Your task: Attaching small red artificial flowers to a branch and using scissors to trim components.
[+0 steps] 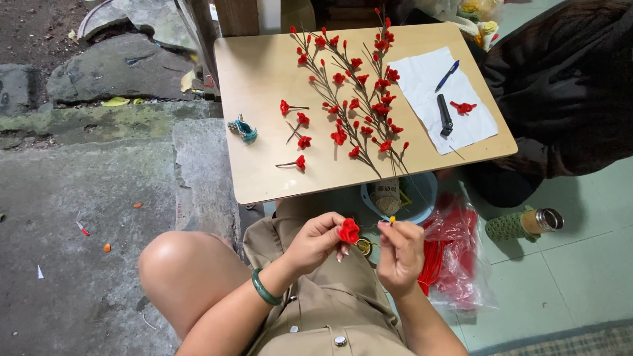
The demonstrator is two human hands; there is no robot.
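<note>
Left hand (pixel 318 241) pinches small red flower (pixel 349 231) over lap, just below edge of low wooden table (pixel 264 79). Flower ruffled, rounded, no clear long axis; face seems turned toward right hand, hard to tell. Right hand (pixel 399 254) pinches thin stem with yellow tip (pixel 392 219), tip up, stem mostly hidden. Finished red flower branches (pixel 356 92) lie lengthwise on table.
</note>
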